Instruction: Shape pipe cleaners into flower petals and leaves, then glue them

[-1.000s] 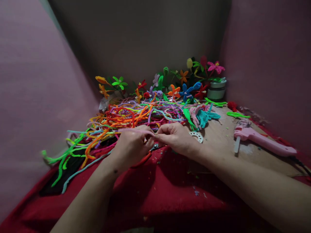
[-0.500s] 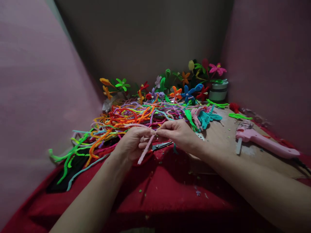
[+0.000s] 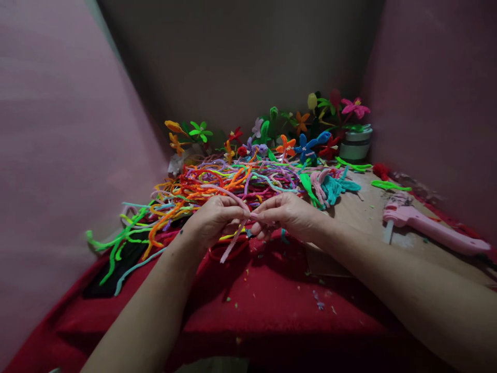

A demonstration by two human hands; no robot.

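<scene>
Above the front part of the red cloth, both hands pinch a pale pink pipe cleaner (image 3: 234,241). My left hand (image 3: 212,220) grips it between thumb and fingers, and one fuzzy end hangs down below the fingertips. Another stretch of pink arches up over the left knuckles. The fingertips of my right hand (image 3: 283,213) are closed on the pipe cleaner close beside the left thumb, where it seems to bend or cross. Behind and partly beneath the hands are scissors (image 3: 229,252) with red handles, mostly hidden. A heap of many-coloured pipe cleaners (image 3: 217,181) spreads just beyond the hands.
At the right a pink hot glue gun (image 3: 435,228) lies on a cardboard sheet (image 3: 349,223). Pipe-cleaner flowers (image 3: 305,147) line the back, near a pale green pot (image 3: 355,144). Teal and pink bundles (image 3: 336,187) lie right of the heap. Scraps dot the red cloth (image 3: 279,305).
My right hand has turned slightly and its lower fingers have come under the pipe cleaner. The pink strand now bends at the fingertips. The whole view has shifted a little.
</scene>
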